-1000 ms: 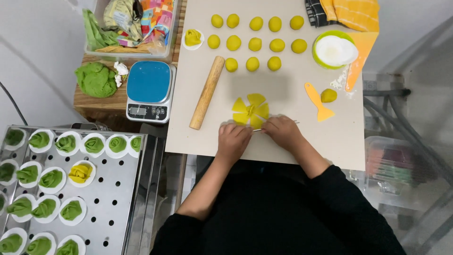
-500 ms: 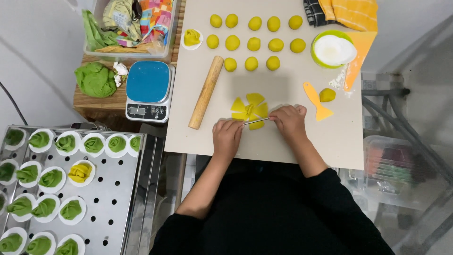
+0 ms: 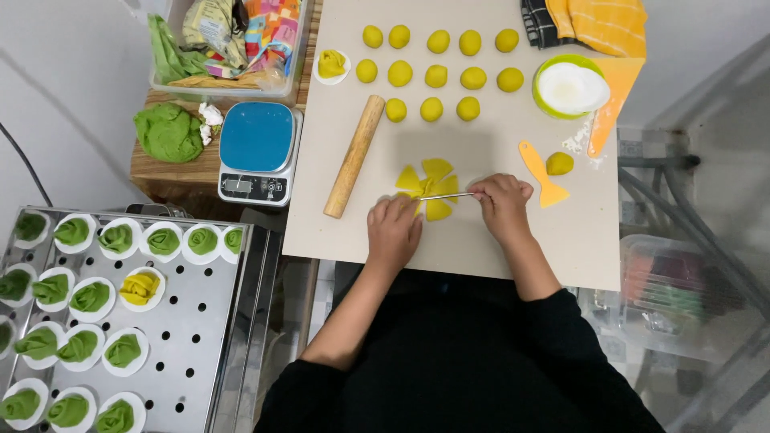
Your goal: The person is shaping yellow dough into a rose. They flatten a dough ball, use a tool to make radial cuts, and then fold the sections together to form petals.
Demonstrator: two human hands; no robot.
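A flat yellow dough flower (image 3: 431, 186) with cut petals lies on the beige work board (image 3: 481, 248). My right hand (image 3: 503, 204) grips the end of a thin metal stick (image 3: 446, 196) laid across the dough. My left hand (image 3: 394, 229) rests at the dough's left edge, fingers on the stick's other end. A wooden rolling pin (image 3: 354, 155) lies just left of the dough. Several yellow dough balls (image 3: 437, 74) sit in rows above it.
A blue-topped kitchen scale (image 3: 258, 151) and a green dough lump (image 3: 168, 133) sit at left. A perforated steel tray (image 3: 192, 321) with several green shaped buns lies lower left. An orange scraper (image 3: 544, 173), a dough ball (image 3: 560, 163) and a green-rimmed bowl (image 3: 569, 87) are at right.
My right hand slid rightward along the stick and my left hand shifted slightly left; the stick now lies flat across the yellow dough.
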